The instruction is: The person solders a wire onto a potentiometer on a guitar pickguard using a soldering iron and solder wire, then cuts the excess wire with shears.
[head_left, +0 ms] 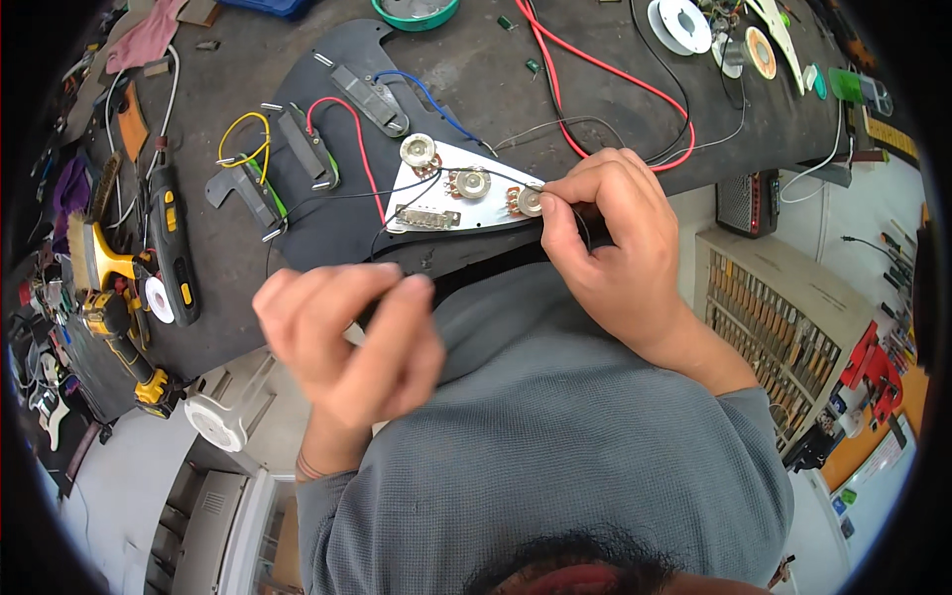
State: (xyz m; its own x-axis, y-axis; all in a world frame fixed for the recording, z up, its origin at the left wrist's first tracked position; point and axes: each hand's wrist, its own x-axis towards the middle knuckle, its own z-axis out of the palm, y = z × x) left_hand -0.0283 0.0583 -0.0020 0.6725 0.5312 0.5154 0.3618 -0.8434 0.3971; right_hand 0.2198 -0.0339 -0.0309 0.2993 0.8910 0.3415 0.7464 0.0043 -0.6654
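A black guitar pickguard (327,94) lies underside up near the bench's front edge. It carries several pickups, among them one at the top (369,99), with blue, red and yellow wires. On its white control plate (436,188) sit three potentiometers, one of them in the middle (473,182), and a selector switch (426,218). My right hand (620,233) is closed, pinching a thin black wire (508,177) between thumb and forefinger beside the rightmost potentiometer (529,202). Left of the plate's lower edge, my left hand (347,342) hovers with curled fingers, smeared by motion; whether it holds anything is unclear.
A grey-and-yellow rotary tool (171,248), a brush (104,258) and a yellow cordless drill (129,347) lie at left. A green bowl (416,14) stands at the back. Red cable (635,79) loops at back right near wire spools (680,25). A drawer cabinet (783,322) stands at right.
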